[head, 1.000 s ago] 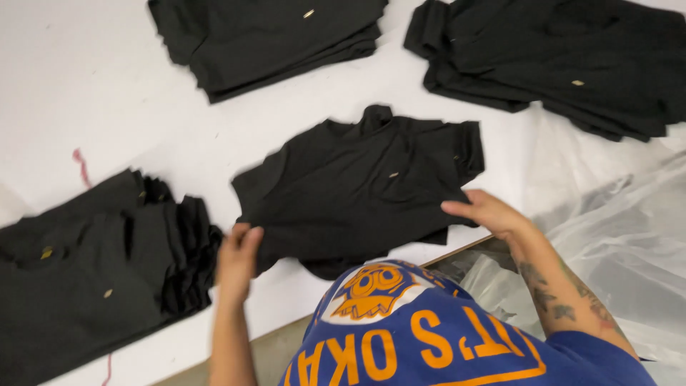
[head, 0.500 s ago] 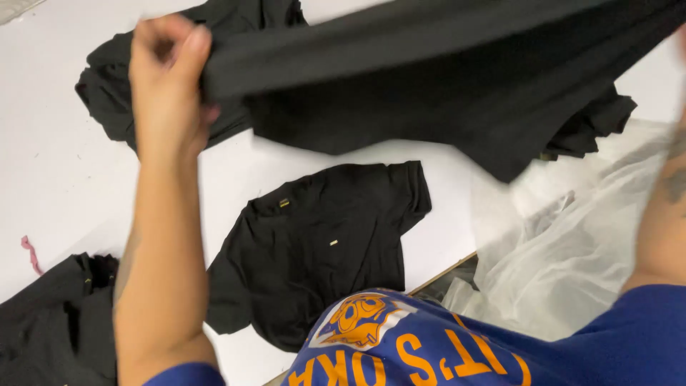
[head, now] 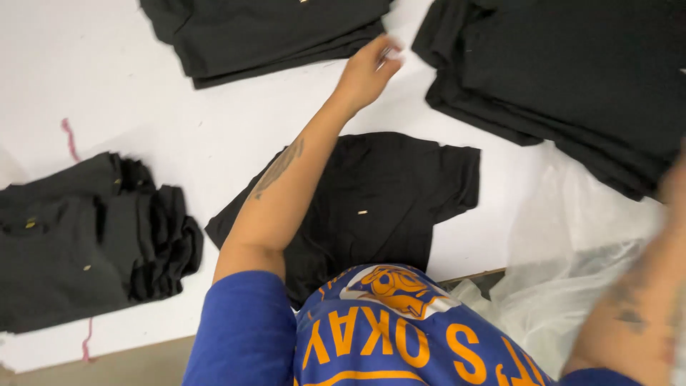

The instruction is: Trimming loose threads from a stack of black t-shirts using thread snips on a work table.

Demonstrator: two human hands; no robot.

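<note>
Left hand (head: 368,70) is stretched way out over the white desk (head: 107,78), fingers loosely curled with nothing in them, right by the edge of the top-middle stack of black shirts (head: 264,32). Right hand (head: 675,182) is just a blur at the frame edge, can't tell its grip. One black shirt (head: 379,207) lies flat under the left forearm. More black stacks sit top right (head: 572,78) and far left (head: 78,236), and clear plastic (head: 572,271) is bunched at the right.
</note>
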